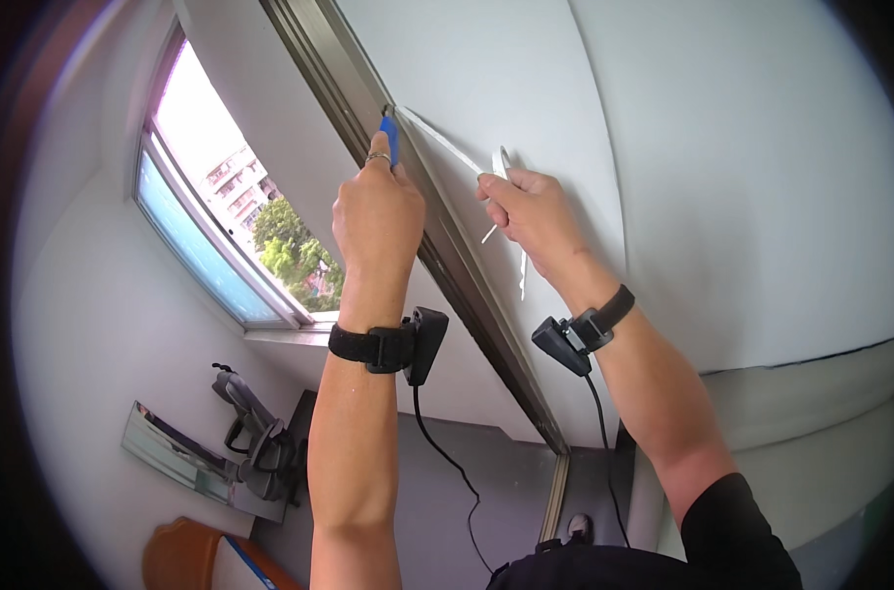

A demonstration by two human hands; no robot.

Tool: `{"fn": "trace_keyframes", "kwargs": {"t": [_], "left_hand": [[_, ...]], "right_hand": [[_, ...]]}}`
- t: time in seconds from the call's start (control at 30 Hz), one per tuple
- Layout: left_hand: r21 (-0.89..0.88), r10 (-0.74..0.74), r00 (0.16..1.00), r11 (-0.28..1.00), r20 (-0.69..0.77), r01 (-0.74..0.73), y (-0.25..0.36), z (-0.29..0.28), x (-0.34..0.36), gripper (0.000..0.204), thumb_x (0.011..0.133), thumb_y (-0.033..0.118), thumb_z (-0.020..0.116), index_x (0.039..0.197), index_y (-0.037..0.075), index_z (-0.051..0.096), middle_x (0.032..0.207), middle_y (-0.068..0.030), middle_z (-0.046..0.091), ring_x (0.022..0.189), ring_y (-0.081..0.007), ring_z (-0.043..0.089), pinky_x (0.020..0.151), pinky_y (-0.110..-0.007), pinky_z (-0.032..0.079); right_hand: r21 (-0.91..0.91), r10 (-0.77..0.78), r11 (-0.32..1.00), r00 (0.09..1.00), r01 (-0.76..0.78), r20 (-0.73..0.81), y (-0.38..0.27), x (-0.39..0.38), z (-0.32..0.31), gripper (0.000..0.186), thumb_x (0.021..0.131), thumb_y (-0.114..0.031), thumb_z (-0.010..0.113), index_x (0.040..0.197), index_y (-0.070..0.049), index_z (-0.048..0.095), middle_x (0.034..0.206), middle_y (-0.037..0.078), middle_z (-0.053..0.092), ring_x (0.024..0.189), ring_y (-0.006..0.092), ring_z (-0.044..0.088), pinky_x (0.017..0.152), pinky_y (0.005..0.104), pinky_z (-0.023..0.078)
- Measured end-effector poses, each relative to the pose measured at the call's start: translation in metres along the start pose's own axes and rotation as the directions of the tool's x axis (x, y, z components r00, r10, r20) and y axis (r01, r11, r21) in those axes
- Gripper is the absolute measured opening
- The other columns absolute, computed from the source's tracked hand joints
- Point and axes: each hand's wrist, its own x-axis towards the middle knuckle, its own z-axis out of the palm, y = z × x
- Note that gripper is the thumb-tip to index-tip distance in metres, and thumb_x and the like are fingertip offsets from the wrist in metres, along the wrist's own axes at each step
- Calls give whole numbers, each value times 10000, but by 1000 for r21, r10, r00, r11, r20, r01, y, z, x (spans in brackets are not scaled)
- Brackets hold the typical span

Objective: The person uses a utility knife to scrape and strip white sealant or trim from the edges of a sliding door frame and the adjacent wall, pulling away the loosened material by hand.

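Note:
My left hand (378,206) grips a small blue tool (392,143) against the upper stretch of a dark metal frame (467,305), its index finger along the tool. The tool's tip meets the frame where a thin white strip (437,138) begins. That strip runs slanting down to my right hand (526,211), which pinches it together with what looks like a white roll (501,157), partly hidden by the fingers. Loose white ends (523,277) dangle below this hand, in front of a white panel (585,118). Both wrists wear black straps with cabled devices.
An open sliding window (196,226) is on the left. Below it stand a grey-black chair (260,433), a long mirror-like panel (162,447) and an orange curved piece of furniture (177,556). A padded cream surface (781,433) is at lower right. My foot (580,526) rests on the grey floor.

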Motion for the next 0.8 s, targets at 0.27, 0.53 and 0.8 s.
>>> {"fn": "trace_keyframes", "kwargs": {"t": [0.27,0.53,0.8], "left_hand": [[-194,27,965,978,-262,-80,-26,-7,-40,456,940,215,554,1340,1,517,867,-180,675,748,-267,672,699,-357,518],[-862,-320,906,334,277,381,-47,-21,-93,305,1004,308,497,1080,22,571,840,-40,555,718,-119,507,628,-254,421],[-885,46,885,-36,463,464,-50,1,-131,345,978,189,566,1250,-9,489,965,-109,619,718,-161,601,658,-271,500]], "right_hand": [[-9,38,999,999,-38,2,4,1,-2,252,909,-255,610,834,-15,629,591,-32,471,501,40,331,469,212,255],[-25,60,998,998,-60,-2,13,1,-7,253,906,-262,614,842,-18,626,594,-29,475,503,39,331,456,219,237],[-49,33,998,999,-31,29,14,3,-6,266,932,-274,608,850,-24,643,594,-34,487,500,38,352,456,207,269]]}}
